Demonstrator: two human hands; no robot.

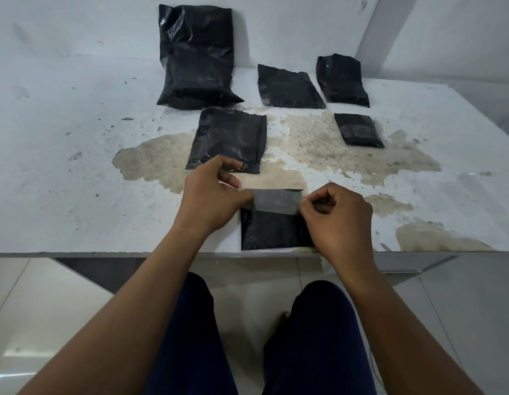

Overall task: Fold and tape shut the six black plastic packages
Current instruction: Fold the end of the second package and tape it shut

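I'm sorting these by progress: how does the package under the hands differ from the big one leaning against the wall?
The near package is small and lies flat at the table's front edge; the big package is far larger and leans upright on the wall. A clear tape strip is stretched over the near package, pinched between the left hand and right hand; no hand touches the big package. Both are black plastic.

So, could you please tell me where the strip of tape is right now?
In the head view the tape is stretched between the left hand and right hand, over the top of the nearest package at the table's front edge.
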